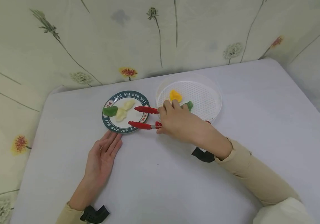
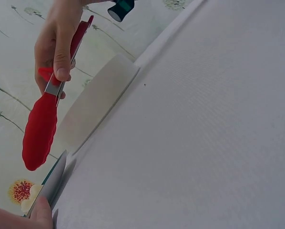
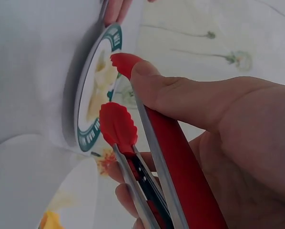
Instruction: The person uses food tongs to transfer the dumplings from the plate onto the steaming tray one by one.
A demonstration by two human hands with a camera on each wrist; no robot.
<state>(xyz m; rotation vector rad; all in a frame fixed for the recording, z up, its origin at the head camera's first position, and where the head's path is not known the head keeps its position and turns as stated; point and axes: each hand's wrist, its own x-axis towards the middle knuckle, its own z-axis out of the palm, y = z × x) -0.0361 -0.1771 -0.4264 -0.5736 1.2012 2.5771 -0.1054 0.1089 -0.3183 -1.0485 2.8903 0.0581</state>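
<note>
My right hand (image 1: 176, 119) grips red-tipped metal tongs (image 3: 166, 157), their two tips spread apart with nothing between them. The tips hover over the right side of a round plate (image 1: 114, 127) with a dark green lettered rim. On that plate lie two pale yellowish dumpling-shaped pieces (image 1: 121, 114) and a green one (image 1: 110, 111). My left hand (image 1: 102, 157) lies palm up with straight fingers, its fingertips at the plate's near edge. Beneath and behind the right hand is a round white perforated tray (image 1: 204, 93), holding a yellow piece (image 1: 175, 95) and a partly hidden green piece (image 1: 189, 105).
A white-covered table (image 1: 154, 186) carries everything. Behind it hangs a flower-patterned cloth (image 1: 193, 37), close to the plate and tray. Dark straps (image 1: 94, 214) sit at both wrists.
</note>
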